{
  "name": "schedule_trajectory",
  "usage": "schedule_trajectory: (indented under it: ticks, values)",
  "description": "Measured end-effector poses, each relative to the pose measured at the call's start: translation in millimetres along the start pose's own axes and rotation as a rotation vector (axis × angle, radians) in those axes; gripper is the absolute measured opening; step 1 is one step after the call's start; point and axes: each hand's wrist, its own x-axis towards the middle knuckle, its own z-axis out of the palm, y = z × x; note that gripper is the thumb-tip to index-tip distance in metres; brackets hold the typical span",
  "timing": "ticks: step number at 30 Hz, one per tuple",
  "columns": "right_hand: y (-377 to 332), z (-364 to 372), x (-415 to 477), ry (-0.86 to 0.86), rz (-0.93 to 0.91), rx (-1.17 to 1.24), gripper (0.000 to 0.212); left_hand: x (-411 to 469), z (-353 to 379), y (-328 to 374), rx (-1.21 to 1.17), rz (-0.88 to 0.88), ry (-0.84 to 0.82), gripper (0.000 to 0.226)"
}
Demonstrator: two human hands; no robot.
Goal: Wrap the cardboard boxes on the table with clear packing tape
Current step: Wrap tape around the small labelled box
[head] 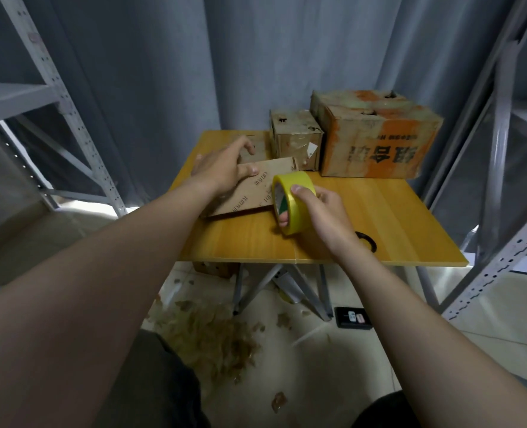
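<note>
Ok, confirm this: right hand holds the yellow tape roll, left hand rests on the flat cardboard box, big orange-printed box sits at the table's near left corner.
Wrong on one point. The head view shows the big orange-printed box at the far right corner of the table. The right hand does hold the yellow tape roll, and the left hand rests on the flat cardboard box.

Head camera looks down, close over the table (pixel 386 217)
</note>
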Motion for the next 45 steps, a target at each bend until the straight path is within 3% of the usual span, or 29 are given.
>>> schedule_trajectory:
  ticks: [5, 7, 10, 13, 19, 28, 36, 41, 45]
  values:
    - [-18, 5, 15, 0.0, 0.044, 0.066, 0.033, -4, 11, 7, -0.037, 0.028, 0.163, 0.019]
    - [-25, 7, 22, 0.016, 0.058, 0.068, 0.033, -3, 12, 8, 0.114, 0.052, 0.127, 0.043]
    - [-31, 13, 30, 0.039, 0.044, 0.049, 0.034, -5, 13, 4, 0.321, 0.121, -0.068, 0.1]
    - [-30, 16, 30, 0.041, 0.004, 0.063, 0.039, -5, 22, -1, 0.384, 0.108, -0.112, 0.117]
    - [-12, 18, 24, 0.052, -0.089, -0.059, 0.027, 3, 24, 0, 0.382, 0.082, -0.083, 0.107]
    - [-8, 12, 10, 0.073, 0.148, -0.072, 0.048, 11, 17, -1, 0.266, -0.003, -0.169, 0.102]
    - [-21, 17, 10, 0.071, 0.206, -0.065, 0.039, 15, 13, -3, 0.222, -0.052, -0.238, 0.098]
    - [-28, 16, 9, 0.052, 0.274, -0.047, 0.043, 16, 12, -10, 0.112, -0.092, -0.339, 0.11]
    - [-26, 15, 14, 0.044, 0.277, -0.018, 0.053, 8, 9, -10, 0.047, -0.078, -0.322, 0.099]
